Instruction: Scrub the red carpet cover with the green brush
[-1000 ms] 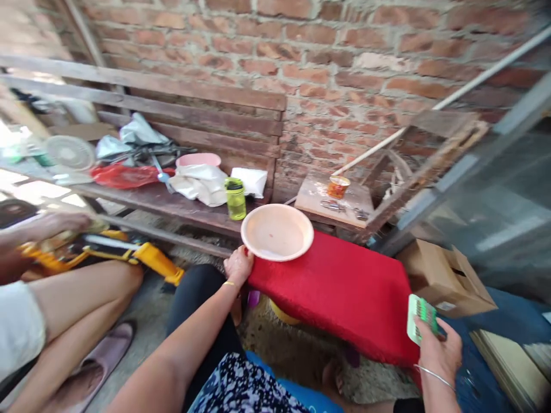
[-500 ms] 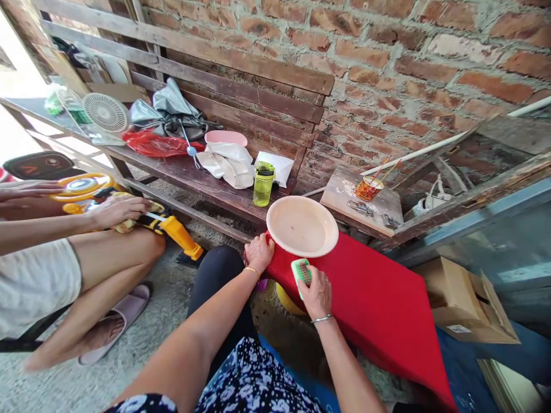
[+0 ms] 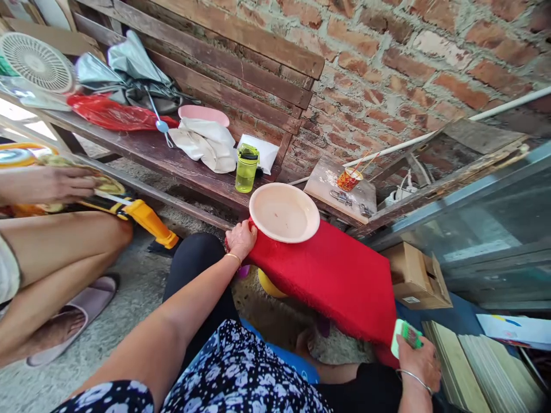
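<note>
A red cloth [image 3: 327, 269] covers a long narrow surface in front of me. My left hand [image 3: 241, 240] is closed over the cloth's far left end, beside a pale pink basin [image 3: 284, 213] that stands on it and seems to hold water. Out past the near right end of the cloth, my right hand [image 3: 420, 362] grips a green and white scrub brush [image 3: 404, 338], its brownish bristles facing up and to the right.
A wooden bench [image 3: 142, 152] along the brick wall bears a green water bottle [image 3: 247, 167], white cloth [image 3: 205, 143] and a fan [image 3: 38, 62]. Another person's hand [image 3: 64, 182] is at left, near a yellow toy-like object [image 3: 152, 222]. A cardboard box [image 3: 415, 275] sits at right.
My right hand has swung from beside the basin to the right, past the cloth's near end, with the brush. My left hand keeps its hold. The view has shifted right.
</note>
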A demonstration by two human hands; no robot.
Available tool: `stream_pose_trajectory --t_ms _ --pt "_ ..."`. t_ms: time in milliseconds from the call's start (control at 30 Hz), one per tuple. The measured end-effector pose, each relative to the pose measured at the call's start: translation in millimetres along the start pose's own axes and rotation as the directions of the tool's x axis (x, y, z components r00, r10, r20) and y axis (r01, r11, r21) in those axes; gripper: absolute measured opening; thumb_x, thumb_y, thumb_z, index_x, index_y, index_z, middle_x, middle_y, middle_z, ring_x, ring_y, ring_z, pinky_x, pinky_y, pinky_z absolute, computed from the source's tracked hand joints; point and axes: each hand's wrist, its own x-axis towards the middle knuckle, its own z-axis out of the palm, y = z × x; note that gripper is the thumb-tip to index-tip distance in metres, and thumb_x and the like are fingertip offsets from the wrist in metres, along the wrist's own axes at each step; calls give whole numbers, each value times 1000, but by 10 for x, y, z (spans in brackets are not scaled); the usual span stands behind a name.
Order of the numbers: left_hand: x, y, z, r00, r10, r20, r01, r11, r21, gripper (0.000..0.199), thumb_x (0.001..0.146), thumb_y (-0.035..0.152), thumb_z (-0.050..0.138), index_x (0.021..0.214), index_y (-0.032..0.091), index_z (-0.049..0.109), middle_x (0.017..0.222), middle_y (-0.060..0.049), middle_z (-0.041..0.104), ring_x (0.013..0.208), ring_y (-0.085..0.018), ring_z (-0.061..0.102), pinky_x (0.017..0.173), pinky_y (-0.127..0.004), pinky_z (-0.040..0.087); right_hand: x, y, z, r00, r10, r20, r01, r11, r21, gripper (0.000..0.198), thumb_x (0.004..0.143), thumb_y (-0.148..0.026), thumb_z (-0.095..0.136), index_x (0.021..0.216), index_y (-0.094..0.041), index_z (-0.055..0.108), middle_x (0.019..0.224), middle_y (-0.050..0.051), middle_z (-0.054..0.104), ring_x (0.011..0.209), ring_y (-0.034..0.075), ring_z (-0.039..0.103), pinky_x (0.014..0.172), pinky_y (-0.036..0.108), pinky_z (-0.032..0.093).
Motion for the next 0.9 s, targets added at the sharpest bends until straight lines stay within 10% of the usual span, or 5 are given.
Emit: stream_pose_trajectory --t_ms 133,333,433,800,900 --pt "15 -8 0 1000 -6 13 6 1000 14 40 99 40 39 123 19 63 121 -16 70 110 -34 65 93 -46 41 -255 -327 53 972 -235 5 230 955 185 69 80 -58 54 135 -15 56 118 25 67 103 39 67 79 48 52" --pt "69 -69 53 999 -7 38 6 999 31 43 99 42 37 128 20 61 123 -17 69 114 -36 64 94 -48 42 -1510 -1546 326 594 -794 -131 762 503 408 40 85 -33 59 124 -21 61 107 11 70 99 26 63 88 38 48" --pt "119 -99 102 999 -16 50 14 999 38 45 99 44 35 127 20 61 124 -18 68 115 -37 63 94 -49 42 -1785 -1799 397 519 -844 -134 829 458 321 39 86 -28 63 126 -23 62 104 9 68 96 25 62 87 36 47" --pt "78 -39 79 999 -25 38 22 998 65 45 99 42 36 128 20 61 122 -18 69 114 -36 64 93 -49 42 -236 -84 155 948 -315 -50 319 943 97 56 81 -47 58 129 -18 62 90 15 67 85 34 66 76 46 50" --pt "60 -28 70 1000 -7 25 5 998 63 44 99 41 37 129 19 61 120 -17 69 111 -36 65 92 -49 42 -72 27 122 974 -205 -96 213 974 82 61 79 -56 57 128 -21 63 85 17 66 77 36 65 70 49 49"
